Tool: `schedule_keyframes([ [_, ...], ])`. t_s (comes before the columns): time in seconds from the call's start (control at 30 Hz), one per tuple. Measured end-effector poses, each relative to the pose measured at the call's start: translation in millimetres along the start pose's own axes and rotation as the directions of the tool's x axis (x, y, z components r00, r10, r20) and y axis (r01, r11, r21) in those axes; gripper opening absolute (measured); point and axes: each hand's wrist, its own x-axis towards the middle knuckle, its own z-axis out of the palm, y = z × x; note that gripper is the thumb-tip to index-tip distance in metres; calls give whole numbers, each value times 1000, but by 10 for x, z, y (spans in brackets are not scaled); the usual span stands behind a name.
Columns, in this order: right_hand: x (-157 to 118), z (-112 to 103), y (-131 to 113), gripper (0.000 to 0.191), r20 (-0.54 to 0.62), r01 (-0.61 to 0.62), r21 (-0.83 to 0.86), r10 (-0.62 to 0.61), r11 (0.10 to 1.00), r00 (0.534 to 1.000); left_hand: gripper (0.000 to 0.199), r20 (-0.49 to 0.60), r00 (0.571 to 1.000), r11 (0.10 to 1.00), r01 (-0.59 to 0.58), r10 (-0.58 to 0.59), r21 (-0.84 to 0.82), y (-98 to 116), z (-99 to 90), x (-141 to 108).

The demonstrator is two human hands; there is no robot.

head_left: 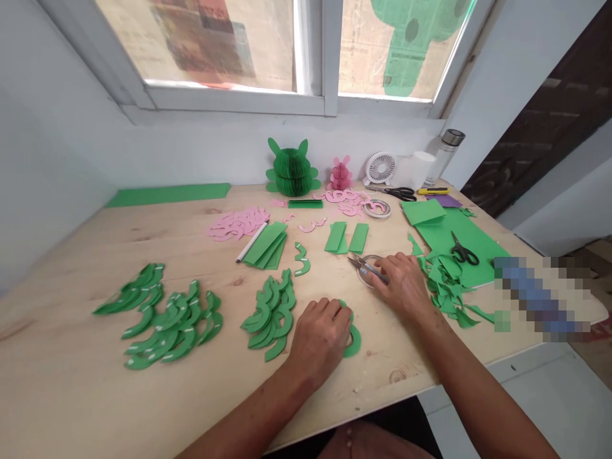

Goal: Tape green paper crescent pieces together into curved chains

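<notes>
My left hand (pixel 319 338) presses down on a green paper crescent (pixel 354 342), which curves out from under the fingers. My right hand (pixel 400 285) is shut on a small metal cutting tool (pixel 367 269), possibly snips, whose tips lie over a round clear ring (pixel 368 271). Left of my hands lies a heap of cut green paper crescents (pixel 270 315), and two larger heaps (pixel 174 328) sit further left. Green paper offcuts (pixel 447 287) are scattered right of my right hand. Pink paper crescents (pixel 238 223) lie towards the back.
Along the wooden table's (pixel 62 331) back stand green (pixel 291 169) and pink (pixel 341 174) honeycomb paper figures, a small white fan (pixel 380 167) and a glass bottle (pixel 442 156). Black-handled scissors (pixel 465 250) rest on a green sheet (pixel 459 242). The table's front edge runs below my arms.
</notes>
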Motion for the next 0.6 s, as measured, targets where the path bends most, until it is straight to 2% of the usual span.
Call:
schedule_keyframes([
  [0.3, -3, 30, 3, 16, -134, 10, 68, -1, 998, 991, 20, -41, 999, 1000, -11, 10, -27, -14, 16, -8],
  [0.47, -11, 42, -36, 18, -134, 56, 77, -45, 995, 990, 22, -82, 996, 999, -41, 38, -31, -17, 25, -3],
  [0.6, -23, 63, -70, 19, -149, 87, 99, -72, 991, 986, 23, -129, 989, 997, -73, 68, -36, -6, -55, 8],
])
